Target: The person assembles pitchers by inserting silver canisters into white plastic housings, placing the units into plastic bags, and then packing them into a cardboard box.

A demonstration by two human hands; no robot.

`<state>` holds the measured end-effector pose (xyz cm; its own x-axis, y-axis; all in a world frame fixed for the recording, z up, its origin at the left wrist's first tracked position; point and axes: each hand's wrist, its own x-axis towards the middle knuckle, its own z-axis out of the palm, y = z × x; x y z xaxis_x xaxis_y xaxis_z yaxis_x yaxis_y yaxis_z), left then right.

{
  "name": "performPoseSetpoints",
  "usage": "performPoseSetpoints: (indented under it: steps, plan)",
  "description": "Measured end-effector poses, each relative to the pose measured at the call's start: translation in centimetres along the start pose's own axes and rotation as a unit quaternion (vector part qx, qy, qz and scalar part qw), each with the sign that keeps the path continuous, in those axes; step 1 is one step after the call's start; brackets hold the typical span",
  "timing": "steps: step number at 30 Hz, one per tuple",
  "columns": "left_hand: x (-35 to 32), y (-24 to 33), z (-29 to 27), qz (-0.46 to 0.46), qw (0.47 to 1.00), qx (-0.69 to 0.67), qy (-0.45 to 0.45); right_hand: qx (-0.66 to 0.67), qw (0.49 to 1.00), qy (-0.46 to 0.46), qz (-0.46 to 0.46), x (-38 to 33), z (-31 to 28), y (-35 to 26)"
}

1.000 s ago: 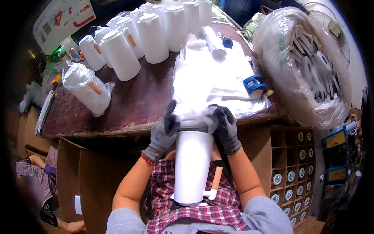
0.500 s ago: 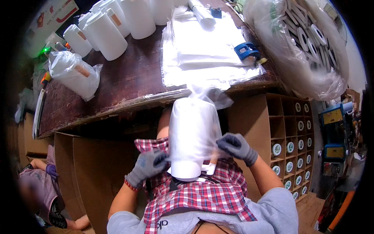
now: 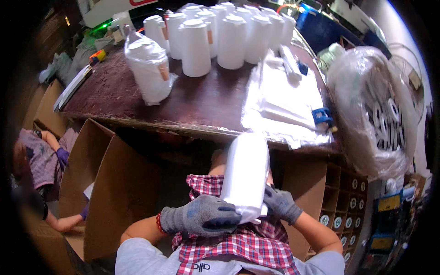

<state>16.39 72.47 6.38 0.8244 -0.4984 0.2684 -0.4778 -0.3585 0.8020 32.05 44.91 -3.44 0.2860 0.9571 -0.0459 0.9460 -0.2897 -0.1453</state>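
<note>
A white jug (image 3: 244, 172) in a thin clear plastic bag lies tilted over my lap, its rounded end pointing toward the table. My left hand (image 3: 201, 216), in a grey glove with dark palm coating, closes its fingers on the jug's near left end. On the other side my right hand (image 3: 279, 204), gloved alike, grips the bagged jug near its handle; part of its fingers is hidden behind the jug. Beyond it, on the table, a stack of flat plastic bags (image 3: 286, 98) lies at the right. Another bagged jug (image 3: 149, 71) stands at the left.
Several unbagged white jugs (image 3: 195, 50) stand across the dark table (image 3: 114, 98). A blue tape dispenser (image 3: 322, 118) sits by the bags. At right are a plastic sack of ring-shaped parts (image 3: 362, 87) and a divided carton (image 3: 338, 201). An open carton (image 3: 121, 183) and a co-worker (image 3: 48, 160) are left.
The bag now lies closer around the jug, and its loose far end no longer sticks up. My left hand has moved right onto the jug's near end; the whole view has shifted.
</note>
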Motion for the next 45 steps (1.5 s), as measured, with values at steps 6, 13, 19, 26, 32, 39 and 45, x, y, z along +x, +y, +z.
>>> performPoseSetpoints:
  steps: [6,13,19,26,32,39,45]
  plan:
    - [0.8,-0.1,-6.3,0.062,0.959,-0.097,0.257,0.399,0.905,0.081,0.123,1.0,-7.5,0.7]
    - [-4.2,-7.0,-7.4,0.028,0.755,-0.235,0.612,0.479,0.840,0.167,0.190,10.8,-15.6,2.1]
    - [-7.3,-9.4,-5.1,-0.066,0.746,-0.218,0.626,0.502,0.818,0.223,0.170,25.7,-16.1,4.0]
    - [-10.0,-11.2,-3.7,-0.180,0.802,-0.078,0.564,0.457,0.862,0.199,0.090,40.6,-13.4,3.4]
    - [-9.2,-11.3,-5.2,-0.204,0.793,-0.097,0.566,0.477,0.868,0.120,0.072,49.8,-12.2,-2.4]
    - [-4.0,-14.1,-10.2,-0.235,0.731,-0.260,0.586,0.816,0.574,0.066,-0.026,44.7,-10.6,-8.6]
    - [0.0,-13.4,-7.5,-0.256,0.860,-0.095,0.431,0.766,0.601,0.214,-0.081,36.8,-7.3,-4.4]
